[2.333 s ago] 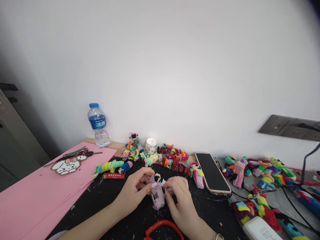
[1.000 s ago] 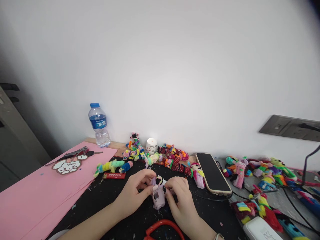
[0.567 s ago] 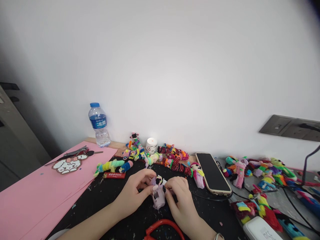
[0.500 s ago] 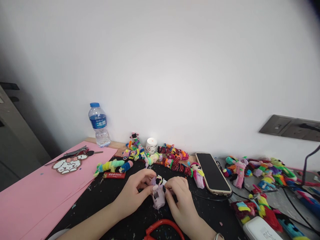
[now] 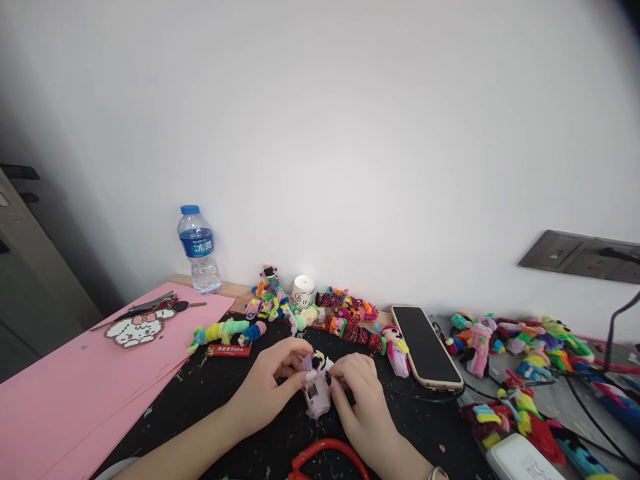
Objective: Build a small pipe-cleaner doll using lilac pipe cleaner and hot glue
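Observation:
A small lilac pipe-cleaner doll (image 5: 319,400) with black and pale yellow bits near its top is between my two hands, just above the black work surface. My left hand (image 5: 270,377) pinches its upper left side with thumb and fingers. From the other side, my right hand (image 5: 360,393) has its thumb and bent fingers closed at the doll's right edge, by a black part. Fingers hide some of the doll's top. Nearer to me, between my forearms, lies a tool with a red looped handle (image 5: 340,443), cut off by the frame.
Finished pipe-cleaner figures (image 5: 355,333) line the back, beside a paper cup (image 5: 303,291). A phone (image 5: 425,347) lies right of them, with cables and more figures (image 5: 537,360) beyond. Pink sheets (image 5: 60,393), keys (image 5: 183,306) and a water bottle (image 5: 199,253) occupy the left.

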{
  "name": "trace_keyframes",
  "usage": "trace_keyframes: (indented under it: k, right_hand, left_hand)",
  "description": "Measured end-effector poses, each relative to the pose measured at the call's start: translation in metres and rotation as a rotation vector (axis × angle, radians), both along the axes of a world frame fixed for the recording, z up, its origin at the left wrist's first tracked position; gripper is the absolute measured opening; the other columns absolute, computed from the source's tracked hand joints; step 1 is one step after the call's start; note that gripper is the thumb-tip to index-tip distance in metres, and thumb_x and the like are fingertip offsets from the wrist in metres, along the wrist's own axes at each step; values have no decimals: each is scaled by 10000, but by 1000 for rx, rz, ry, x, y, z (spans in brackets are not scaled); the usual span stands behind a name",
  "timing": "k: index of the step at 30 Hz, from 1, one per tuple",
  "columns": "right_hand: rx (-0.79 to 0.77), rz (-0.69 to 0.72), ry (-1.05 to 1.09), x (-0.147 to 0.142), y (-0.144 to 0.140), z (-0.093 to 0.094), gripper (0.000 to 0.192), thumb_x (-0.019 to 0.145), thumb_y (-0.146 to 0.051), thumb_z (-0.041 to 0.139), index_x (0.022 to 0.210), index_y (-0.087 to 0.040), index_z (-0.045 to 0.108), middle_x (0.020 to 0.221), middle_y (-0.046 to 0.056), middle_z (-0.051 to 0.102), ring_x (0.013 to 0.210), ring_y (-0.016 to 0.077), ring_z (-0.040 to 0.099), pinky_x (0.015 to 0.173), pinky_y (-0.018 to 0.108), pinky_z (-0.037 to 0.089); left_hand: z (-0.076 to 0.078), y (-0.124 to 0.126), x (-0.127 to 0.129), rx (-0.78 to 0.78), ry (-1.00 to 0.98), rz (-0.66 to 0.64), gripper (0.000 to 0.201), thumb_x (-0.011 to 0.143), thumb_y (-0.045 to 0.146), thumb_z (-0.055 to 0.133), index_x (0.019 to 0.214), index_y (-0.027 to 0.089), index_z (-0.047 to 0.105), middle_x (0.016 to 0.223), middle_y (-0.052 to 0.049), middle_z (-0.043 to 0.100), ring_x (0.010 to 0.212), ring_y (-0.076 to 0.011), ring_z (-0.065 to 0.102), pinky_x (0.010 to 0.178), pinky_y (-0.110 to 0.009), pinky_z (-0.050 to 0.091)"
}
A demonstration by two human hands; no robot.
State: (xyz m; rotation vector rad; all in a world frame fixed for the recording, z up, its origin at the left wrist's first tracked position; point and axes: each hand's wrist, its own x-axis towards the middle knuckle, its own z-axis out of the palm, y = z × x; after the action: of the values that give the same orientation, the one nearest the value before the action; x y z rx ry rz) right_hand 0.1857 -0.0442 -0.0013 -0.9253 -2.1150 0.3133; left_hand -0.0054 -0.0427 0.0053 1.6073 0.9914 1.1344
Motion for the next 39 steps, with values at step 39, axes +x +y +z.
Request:
trace_keyframes:
  k: [39]
  right_hand:
    - [41,-26,-23,-1,-1,2,145,843,-72,425,818,-196,497,762,12,553,706,166,494,655,307,362]
  left_hand:
    - [0,-1,0,-2,9,17,211,791,272,598,983,192,562,849,-37,600,765,-167,582,670,-268,508]
